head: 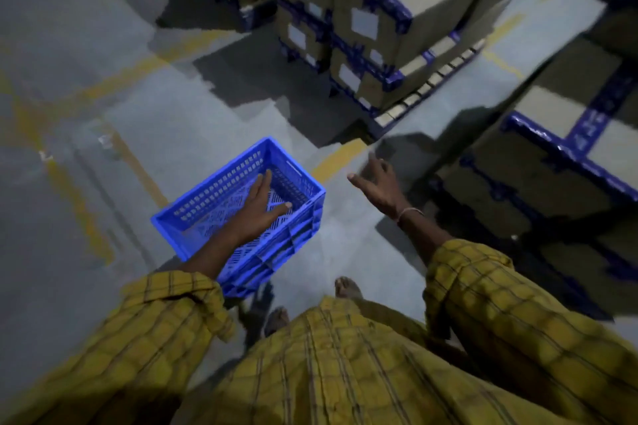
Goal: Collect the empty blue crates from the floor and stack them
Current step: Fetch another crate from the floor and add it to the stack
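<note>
The left grip [259, 206], fingers straight, reached over the blue crate [207, 197] on the floor [86, 97]; the right grip [378, 183] hung spread, holding nothing.

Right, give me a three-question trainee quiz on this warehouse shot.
1. True or false: the blue crate holds goods.
2. Which hand reaches over the crate's opening? A) left hand B) right hand C) both
3. Fill in: the cardboard boxes carry strips of ____ tape.

Key: 1. False, its perforated bottom shows bare. 2. A; the right hand is out to the side over the floor, fingers spread, holding nothing. 3. Blue.
</note>
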`<state>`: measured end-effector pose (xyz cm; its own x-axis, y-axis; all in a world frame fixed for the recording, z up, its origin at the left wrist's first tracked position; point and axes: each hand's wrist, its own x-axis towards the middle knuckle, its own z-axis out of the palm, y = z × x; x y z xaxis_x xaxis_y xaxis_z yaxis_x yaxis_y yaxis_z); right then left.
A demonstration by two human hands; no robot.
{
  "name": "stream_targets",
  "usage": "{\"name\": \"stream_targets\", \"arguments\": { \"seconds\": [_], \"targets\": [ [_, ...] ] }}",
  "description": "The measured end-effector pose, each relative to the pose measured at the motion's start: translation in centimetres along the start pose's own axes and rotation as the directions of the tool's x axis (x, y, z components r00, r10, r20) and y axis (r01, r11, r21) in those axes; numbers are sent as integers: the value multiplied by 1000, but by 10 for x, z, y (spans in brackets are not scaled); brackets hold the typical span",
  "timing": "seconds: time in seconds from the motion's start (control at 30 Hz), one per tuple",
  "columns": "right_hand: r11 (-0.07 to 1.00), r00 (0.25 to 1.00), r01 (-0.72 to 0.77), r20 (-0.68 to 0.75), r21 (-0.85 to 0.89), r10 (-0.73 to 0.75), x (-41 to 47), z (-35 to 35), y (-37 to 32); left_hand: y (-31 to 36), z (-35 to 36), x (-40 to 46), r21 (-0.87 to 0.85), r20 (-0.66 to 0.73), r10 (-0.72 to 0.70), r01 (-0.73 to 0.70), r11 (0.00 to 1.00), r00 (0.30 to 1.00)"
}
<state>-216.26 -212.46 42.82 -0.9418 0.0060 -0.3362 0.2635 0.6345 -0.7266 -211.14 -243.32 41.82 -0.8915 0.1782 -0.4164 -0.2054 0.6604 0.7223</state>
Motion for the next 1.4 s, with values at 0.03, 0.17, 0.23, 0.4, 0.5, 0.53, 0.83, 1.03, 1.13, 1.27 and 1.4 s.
{"name": "stream_targets", "arguments": {
  "seconds": [0.03,0.17,0.23,0.4,0.5,0.53,0.83,1.03,1.13,1.27,1.4],
  "targets": [
    [999,1000,-27,-15,18,27,-17,-1,4,2,2,0,5,28,28,-28,1000,999],
    [986,983,-128,-115,103,140,-82,-4,26,16,14,-2,28,157,113,-119,992,981],
    [970,963,-185,-167,157,211,-117,-7,43,24,28,-3,41,211,159,-172,984,964],
    [914,882,-283,-295,292,368,-213,-21,101,58,76,-14,65,374,254,-298,952,892],
    [868,805,-311,-379,387,457,-275,-31,140,86,115,-24,62,488,290,-365,929,823],
    [849,773,-322,-401,419,491,-297,-34,153,97,130,-29,68,521,301,-391,918,798],
    [661,420,-346,-520,666,744,-529,-44,281,200,329,-120,58,788,356,-637,769,502],
    [522,154,-289,-499,803,853,-679,-36,353,259,483,-203,-40,902,354,-767,641,249],
    [473,27,-246,-482,846,876,-738,-35,372,292,540,-253,-88,941,318,-829,552,113],
    [388,-113,-174,-410,905,905,-800,-39,404,332,625,-292,-162,961,275,-859,486,-26],
    [328,-247,-100,-343,939,906,-848,-45,442,367,710,-325,-206,971,207,-844,496,-116]
  ]
}}
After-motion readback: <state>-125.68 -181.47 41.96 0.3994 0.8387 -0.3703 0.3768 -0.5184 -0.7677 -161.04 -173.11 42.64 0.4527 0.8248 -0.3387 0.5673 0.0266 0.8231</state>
